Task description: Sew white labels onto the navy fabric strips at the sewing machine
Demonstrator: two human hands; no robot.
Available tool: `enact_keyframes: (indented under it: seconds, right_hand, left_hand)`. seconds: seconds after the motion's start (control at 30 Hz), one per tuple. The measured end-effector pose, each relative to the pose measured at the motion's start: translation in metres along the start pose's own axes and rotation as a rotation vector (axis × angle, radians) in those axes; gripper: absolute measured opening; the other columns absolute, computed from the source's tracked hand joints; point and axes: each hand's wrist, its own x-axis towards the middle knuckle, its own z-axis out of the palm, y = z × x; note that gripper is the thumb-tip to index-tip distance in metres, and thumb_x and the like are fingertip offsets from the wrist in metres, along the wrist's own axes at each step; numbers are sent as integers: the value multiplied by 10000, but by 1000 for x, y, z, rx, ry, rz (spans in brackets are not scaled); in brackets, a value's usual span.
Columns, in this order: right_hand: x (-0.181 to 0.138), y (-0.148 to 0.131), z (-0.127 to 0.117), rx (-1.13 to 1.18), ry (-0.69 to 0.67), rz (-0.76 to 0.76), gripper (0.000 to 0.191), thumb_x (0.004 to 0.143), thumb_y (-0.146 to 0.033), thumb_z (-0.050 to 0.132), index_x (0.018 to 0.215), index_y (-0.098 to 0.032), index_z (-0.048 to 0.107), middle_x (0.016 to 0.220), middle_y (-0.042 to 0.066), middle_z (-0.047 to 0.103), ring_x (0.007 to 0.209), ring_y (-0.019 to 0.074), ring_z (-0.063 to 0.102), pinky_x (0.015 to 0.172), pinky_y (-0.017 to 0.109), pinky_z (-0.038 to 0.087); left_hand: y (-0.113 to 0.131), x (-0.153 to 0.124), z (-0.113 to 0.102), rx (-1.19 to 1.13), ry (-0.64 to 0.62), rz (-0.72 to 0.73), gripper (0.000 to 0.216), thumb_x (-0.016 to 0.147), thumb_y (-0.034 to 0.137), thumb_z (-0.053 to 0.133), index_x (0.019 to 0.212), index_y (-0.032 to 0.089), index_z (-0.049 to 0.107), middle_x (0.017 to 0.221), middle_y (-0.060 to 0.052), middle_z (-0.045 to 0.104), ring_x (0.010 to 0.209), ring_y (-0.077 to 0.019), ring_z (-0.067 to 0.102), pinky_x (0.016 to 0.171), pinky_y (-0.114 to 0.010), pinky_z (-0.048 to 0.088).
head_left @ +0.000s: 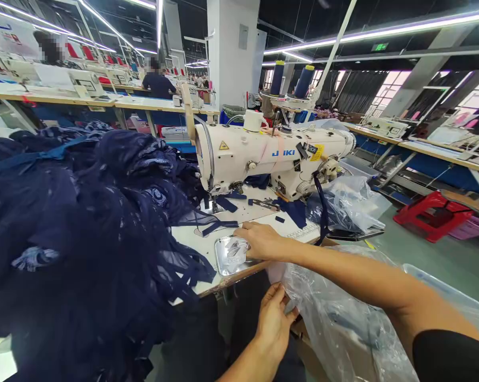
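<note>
My right hand (261, 240) lies on the white sewing table (207, 249), its fingers curled over the edge of a small shiny metal tray (230, 255); what it pinches is hidden. Below the table edge my left hand (272, 322) grips the rim of a clear plastic bag (335, 318) that hangs at my right. A cream sewing machine (271, 156) stands behind the tray. A large heap of dark navy lace fabric (76, 228) covers the left side, and navy strips (219, 225) trail from it across the table.
Two navy thread cones (291, 79) stand on a rack above the machine. Another clear bag with navy pieces (347, 204) lies at the table's right end. A red plastic stool (430, 215) sits on the green floor. People work at benches far behind.
</note>
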Motion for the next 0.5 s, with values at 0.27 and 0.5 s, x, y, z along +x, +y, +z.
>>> enact_keyframes:
  seconds: [0.27, 0.5]
  right_hand:
    - [-23, 27, -25, 313, 40, -129, 676, 727, -314, 660, 1302, -146, 347, 1269, 135, 437, 1164, 227, 416, 959, 358, 364]
    - [-118, 39, -54, 459, 434, -66, 181, 855, -231, 495, 1007, -150, 552, 996, 82, 598, 905, 149, 560, 808, 300, 450]
  left_hand:
    - [1, 0, 6, 1, -29, -11, 311, 502, 246, 790, 653, 151, 535, 682, -6, 610, 627, -122, 541, 580, -260, 412]
    - [5, 0, 8, 43, -75, -19, 268, 519, 228, 778, 662, 151, 565, 699, -14, 629, 650, -126, 559, 604, -258, 433]
